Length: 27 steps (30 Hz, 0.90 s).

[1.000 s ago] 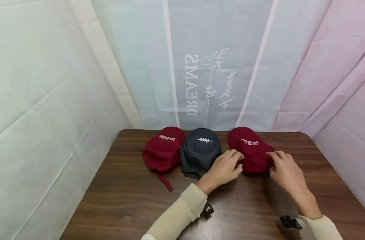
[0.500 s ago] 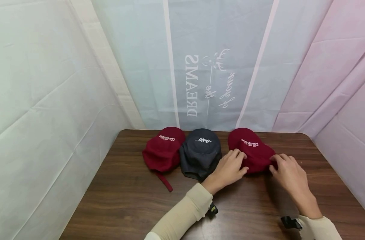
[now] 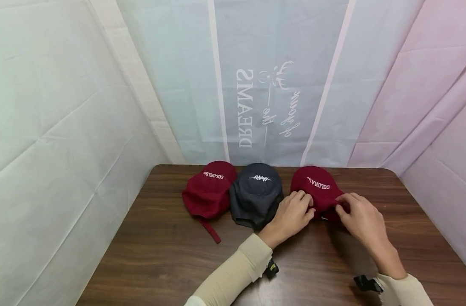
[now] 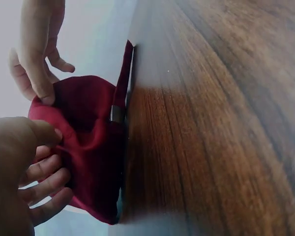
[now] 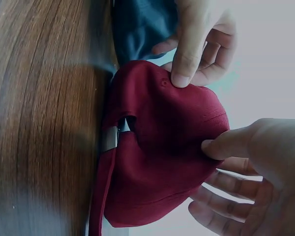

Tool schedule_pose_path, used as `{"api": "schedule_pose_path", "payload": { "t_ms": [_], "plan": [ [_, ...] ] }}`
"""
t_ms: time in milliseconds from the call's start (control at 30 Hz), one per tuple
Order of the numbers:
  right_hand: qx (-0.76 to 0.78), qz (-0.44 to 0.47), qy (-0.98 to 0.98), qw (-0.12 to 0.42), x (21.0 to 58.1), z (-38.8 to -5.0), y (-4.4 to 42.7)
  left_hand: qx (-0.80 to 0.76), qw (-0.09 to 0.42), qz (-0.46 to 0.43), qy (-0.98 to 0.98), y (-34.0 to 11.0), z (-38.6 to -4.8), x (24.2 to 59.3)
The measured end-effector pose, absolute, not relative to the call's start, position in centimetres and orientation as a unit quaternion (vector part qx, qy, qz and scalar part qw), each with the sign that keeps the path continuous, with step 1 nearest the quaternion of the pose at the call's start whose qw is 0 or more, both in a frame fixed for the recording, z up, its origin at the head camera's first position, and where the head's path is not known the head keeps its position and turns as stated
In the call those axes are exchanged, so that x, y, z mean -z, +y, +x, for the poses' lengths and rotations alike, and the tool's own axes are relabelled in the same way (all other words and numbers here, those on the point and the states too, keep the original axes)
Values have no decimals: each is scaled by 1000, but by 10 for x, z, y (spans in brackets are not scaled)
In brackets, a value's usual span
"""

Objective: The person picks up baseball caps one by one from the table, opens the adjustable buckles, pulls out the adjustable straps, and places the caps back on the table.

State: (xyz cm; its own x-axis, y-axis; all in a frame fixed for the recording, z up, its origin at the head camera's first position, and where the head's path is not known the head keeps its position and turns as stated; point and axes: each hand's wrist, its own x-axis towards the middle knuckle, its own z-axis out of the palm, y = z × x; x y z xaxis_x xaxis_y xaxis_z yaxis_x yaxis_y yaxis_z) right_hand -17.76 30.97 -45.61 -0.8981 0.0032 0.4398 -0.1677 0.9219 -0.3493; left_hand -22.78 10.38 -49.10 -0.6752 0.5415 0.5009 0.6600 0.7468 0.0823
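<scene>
A dark red baseball cap with white COLORADO lettering lies at the right of the row. My left hand pinches its left side, thumb on the near fabric and fingers beyond. On the cap's other side, my right hand holds the fabric between thumb and fingers. The right wrist view shows the cap's back opening with a metal buckle and a strap lying along the tabletop. In the left wrist view the crown is dented between both thumbs.
A dark grey cap with white script sits just left of my left hand. Another red COLORADO cap touches it, its strap trailing forward. The brown wooden table ends at a hanging printed cloth; fabric walls stand on both sides.
My right hand has shifted left and pushed in the cap's right side, which looks narrower. The cap has come slightly nearer. My left hand has moved slightly right onto the cap.
</scene>
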Motion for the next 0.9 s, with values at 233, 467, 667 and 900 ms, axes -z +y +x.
{"api": "schedule_pose_path", "payload": {
  "t_ms": [233,467,667,900],
  "plan": [
    [-199,48,-952,228,455,-179,306,130,257,-334,-897,103,-229,493],
    [-202,45,-947,247,453,-181,305,167,274,-325,-889,98,-231,490],
    [-210,52,-934,283,449,-182,301,191,297,-323,-878,94,-232,484],
    [-224,61,-914,332,443,-184,295,232,300,-324,-867,87,-234,472]
  ]
}}
